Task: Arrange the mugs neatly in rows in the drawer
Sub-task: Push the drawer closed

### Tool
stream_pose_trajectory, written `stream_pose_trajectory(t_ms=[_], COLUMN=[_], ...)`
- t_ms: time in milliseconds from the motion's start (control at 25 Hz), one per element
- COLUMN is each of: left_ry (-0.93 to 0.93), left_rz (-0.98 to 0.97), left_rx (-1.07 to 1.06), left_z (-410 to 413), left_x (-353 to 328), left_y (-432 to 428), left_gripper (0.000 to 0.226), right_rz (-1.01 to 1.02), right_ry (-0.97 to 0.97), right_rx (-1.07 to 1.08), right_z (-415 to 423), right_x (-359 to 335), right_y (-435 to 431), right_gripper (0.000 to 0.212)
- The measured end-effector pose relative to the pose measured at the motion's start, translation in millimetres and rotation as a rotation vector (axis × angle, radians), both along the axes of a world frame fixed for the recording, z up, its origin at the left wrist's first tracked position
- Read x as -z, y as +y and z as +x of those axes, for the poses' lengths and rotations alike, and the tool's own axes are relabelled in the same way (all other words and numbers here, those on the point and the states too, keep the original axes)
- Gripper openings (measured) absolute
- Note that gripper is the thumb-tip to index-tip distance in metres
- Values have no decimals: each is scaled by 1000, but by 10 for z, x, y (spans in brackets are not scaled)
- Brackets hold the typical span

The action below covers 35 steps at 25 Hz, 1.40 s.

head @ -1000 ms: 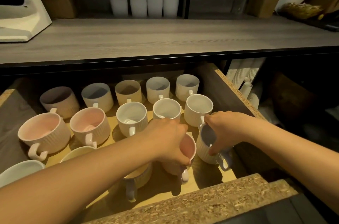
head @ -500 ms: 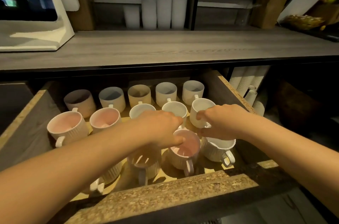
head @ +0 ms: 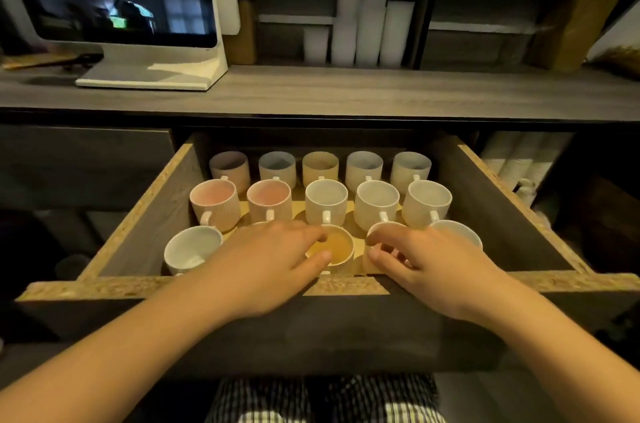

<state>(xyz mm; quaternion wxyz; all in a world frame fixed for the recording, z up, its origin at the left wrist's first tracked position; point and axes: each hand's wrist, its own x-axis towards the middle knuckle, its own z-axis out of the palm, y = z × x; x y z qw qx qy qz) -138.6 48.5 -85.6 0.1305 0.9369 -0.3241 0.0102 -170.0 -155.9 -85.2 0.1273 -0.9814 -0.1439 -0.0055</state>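
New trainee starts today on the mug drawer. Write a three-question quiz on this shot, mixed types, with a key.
1. True or false: the back row of the drawer holds five mugs.
2. Which mug does the left hand touch? A) the yellow-lined mug in the front row B) a pink-lined mug in the middle row C) a cup on the shelf
3. Fill in: the right hand rests on a mug in the ____ row.

Key: 1 true; 2 A; 3 front
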Motion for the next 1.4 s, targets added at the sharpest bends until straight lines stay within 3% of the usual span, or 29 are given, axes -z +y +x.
stream_pose_trajectory(t_ms=[160,320,400,600,760,1080,1400], left_ry=[-64,-249,-311,-378,-394,-479,-536], left_rz=[-17,0,31,30,37,36,207], left_rx=[-87,-188,-227,-211,-205,-175,-107], left_z=[-179,-287,-311,-206,-14,603,1213], left_x=[189,325,335,348,349,363,377], left_y=[94,63,42,33,2,-25,-30], left_gripper=[48,59,63,55,55,54,73], right_rz=[18,-86,-124,-107,-117,-126,-222], right_ry=[-56,-258,-348,-478,-531,-493,-467], right_rx=[57,123,132,165,170,101,123], right_z=[-195,-306,-314,-220,-8,594,1169], right_x=[150,301,358,404,415,398,409], right_y=[45,30,14,13,0,-102,-172], right_gripper=[42,77,84,67,72,69,69])
